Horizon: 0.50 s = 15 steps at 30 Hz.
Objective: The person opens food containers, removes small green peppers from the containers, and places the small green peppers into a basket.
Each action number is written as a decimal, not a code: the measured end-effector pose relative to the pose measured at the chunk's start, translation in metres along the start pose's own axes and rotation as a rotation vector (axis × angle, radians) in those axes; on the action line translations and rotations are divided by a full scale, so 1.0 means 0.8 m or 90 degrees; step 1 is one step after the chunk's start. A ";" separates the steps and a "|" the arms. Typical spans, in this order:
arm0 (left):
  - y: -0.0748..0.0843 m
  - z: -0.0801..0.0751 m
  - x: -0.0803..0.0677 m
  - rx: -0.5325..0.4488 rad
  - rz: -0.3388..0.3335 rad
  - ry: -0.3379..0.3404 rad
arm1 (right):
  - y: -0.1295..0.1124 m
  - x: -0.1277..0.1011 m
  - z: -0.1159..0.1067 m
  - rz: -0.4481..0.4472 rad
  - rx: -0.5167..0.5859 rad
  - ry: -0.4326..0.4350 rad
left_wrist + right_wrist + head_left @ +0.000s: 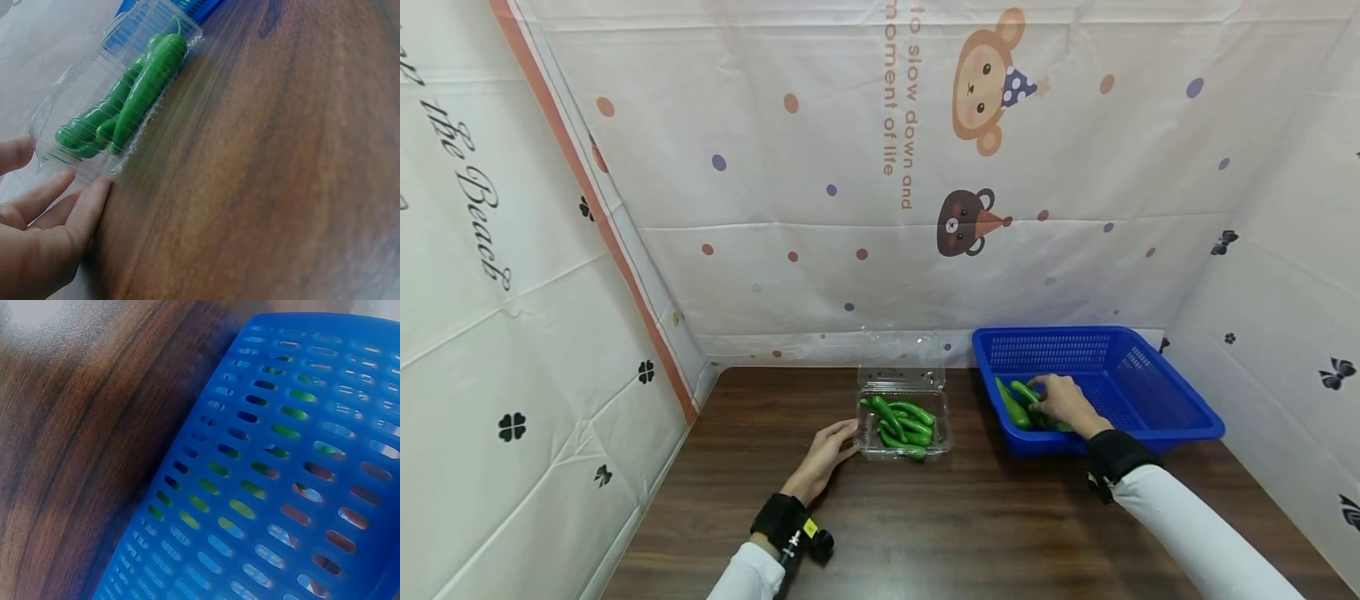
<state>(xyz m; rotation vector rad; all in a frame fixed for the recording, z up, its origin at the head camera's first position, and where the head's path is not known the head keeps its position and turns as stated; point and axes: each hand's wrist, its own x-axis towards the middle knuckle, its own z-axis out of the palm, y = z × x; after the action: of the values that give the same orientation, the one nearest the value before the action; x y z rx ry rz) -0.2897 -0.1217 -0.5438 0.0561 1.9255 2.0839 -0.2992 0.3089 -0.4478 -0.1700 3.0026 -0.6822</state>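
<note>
A clear plastic clamshell box point(867, 451) with its lid raised holds several green chili peppers point(904, 423). My left hand point(822, 458) rests at the box's left side, its fairly straight fingertips right at the plastic wall; the left wrist view shows the fingers point(90, 203) close to the box's end. Reaching into the blue basket point(1150, 435), my right hand point(1063, 402) pinches a green pepper point(1022, 389) between thumb and fingers. Another, larger pepper point(1013, 407) lies beside it. From the right wrist, the basket's slotted wall point(250, 456) mostly hides that hand and the peppers.
Both containers stand on a brown wooden table point(970, 525), the basket to the right of the box. A printed white cloth point(820, 292) hangs behind the table, with more cloth at both sides. The box's upright lid point(901, 350) stands near the back cloth.
</note>
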 end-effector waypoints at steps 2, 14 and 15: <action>0.000 0.000 0.001 0.000 0.000 0.001 | 0.001 0.000 0.001 -0.001 -0.005 -0.001; 0.000 -0.001 0.002 0.006 -0.009 0.006 | 0.006 0.002 0.000 -0.016 -0.024 0.008; 0.000 -0.001 0.001 0.006 -0.009 0.006 | 0.007 0.003 -0.001 -0.014 -0.023 0.012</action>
<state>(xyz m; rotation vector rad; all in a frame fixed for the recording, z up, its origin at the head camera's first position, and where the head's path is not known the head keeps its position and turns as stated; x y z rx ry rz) -0.2908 -0.1221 -0.5439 0.0338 1.9362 2.0692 -0.3018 0.3139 -0.4498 -0.2003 3.0362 -0.6356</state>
